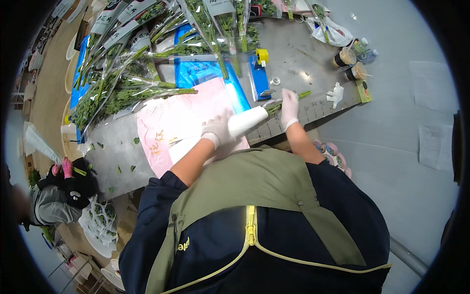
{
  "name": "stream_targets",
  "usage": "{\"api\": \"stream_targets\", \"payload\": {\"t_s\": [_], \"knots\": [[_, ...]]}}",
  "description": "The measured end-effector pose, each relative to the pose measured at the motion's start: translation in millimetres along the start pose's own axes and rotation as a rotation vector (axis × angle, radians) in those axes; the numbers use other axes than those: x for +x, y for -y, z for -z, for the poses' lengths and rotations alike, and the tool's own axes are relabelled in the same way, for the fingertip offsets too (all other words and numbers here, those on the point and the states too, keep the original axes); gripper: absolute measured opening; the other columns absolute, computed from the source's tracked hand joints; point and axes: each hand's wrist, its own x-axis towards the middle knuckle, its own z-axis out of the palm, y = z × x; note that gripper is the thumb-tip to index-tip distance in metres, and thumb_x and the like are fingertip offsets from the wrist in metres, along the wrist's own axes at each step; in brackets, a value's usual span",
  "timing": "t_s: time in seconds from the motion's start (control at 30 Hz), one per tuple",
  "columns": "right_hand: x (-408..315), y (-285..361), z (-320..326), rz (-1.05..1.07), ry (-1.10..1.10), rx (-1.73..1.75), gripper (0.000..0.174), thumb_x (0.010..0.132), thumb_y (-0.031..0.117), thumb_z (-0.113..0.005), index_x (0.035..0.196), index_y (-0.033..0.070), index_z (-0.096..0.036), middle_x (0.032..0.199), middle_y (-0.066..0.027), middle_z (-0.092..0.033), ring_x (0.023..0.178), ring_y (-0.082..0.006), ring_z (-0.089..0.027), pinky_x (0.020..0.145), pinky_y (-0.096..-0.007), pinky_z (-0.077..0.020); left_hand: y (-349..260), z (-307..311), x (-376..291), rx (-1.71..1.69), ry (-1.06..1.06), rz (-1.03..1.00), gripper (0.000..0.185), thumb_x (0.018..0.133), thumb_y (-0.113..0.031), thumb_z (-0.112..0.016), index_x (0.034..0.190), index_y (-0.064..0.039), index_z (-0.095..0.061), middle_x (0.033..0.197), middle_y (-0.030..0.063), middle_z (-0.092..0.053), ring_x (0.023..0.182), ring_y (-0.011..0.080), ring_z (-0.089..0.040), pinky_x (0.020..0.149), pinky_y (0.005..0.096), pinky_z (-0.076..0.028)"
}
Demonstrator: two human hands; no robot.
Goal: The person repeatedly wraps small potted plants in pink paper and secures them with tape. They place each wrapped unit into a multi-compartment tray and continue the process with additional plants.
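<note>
My left hand (217, 128), in a thin white glove, rests on a white paper wrap (246, 122) rolled around a bunch; whether its fingers grip the wrap cannot be told. Green stems (273, 106) stick out of the wrap's right end. By those stems is my right hand (289, 106), gloved too, its fingers bent; its hold is hidden. Printed pink wrapping paper (154, 136) lies flat beneath the wrap and left hand. A blue pad (260, 81) and a roll of yellow tape (262, 56) sit just beyond.
Many flower bunches in clear sleeves (128, 86) cover the metal table's (125, 158) far left. Drink cups (344, 58), bottles (367, 56) and a white glove (335, 95) lie at the right. Another person in pink gloves (67, 167) holds a wrapped bunch (42, 143) at the left end.
</note>
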Motion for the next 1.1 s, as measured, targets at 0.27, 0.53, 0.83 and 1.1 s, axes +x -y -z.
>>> {"api": "stream_targets", "payload": {"t_s": [0.27, 0.53, 0.83, 1.1], "knots": [[11.2, 19.8, -15.1, 0.397, 0.183, -0.369, 0.025, 0.095, 0.02, -0.065, 0.094, -0.003, -0.071, 0.094, -0.0074, -0.071, 0.089, -0.016, -0.064, 0.082, -0.03, -0.0492, 3.2, -16.1, 26.1, 0.25, -0.495, -0.306, 0.055, 0.074, -0.035, -0.074, 0.124, -0.021, -0.058, 0.103, 0.008, -0.061, 0.105, 0.0292, -0.059, 0.094, 0.0472, -0.043], [7.8, -27.8, 19.2, 0.229, 0.244, -1.118, 0.03, 0.089, 0.032, -0.071, 0.094, 0.002, -0.07, 0.08, -0.0154, -0.068, 0.075, -0.0292, -0.066, 0.073, -0.0387, -0.0513, 17.6, -42.8, 39.1, 0.202, -0.743, -0.585, 0.041, 0.085, -0.021, -0.061, 0.125, -0.021, -0.06, 0.115, 0.0065, -0.06, 0.115, 0.0272, -0.055, 0.099, 0.0446, -0.042], [-79.3, 33.2, -158.4, 0.513, 1.119, -1.002, 0.03, 0.092, 0.034, -0.062, 0.095, 0.005, -0.073, 0.09, -0.0161, -0.073, 0.085, -0.0307, -0.071, 0.077, -0.0399, -0.0538, 22.1, -82.7, 69.3, 0.0, -0.517, -0.486, 0.044, 0.093, -0.025, -0.056, 0.135, -0.012, -0.051, 0.132, 0.0117, -0.055, 0.125, 0.0287, -0.054, 0.104, 0.0443, -0.042], [-86.4, 41.8, -216.0, 0.503, 0.943, -1.801, 0.061, 0.08, 0.066, -0.064, 0.087, 0.007, -0.079, 0.09, -0.0156, -0.076, 0.084, -0.0307, -0.074, 0.075, -0.0426, -0.0569, 38.8, -79.2, 64.2, -0.018, -0.26, -0.637, 0.036, 0.096, -0.02, -0.05, 0.129, -0.011, -0.061, 0.127, 0.013, -0.066, 0.116, 0.0304, -0.064, 0.103, 0.0441, -0.047]]}}
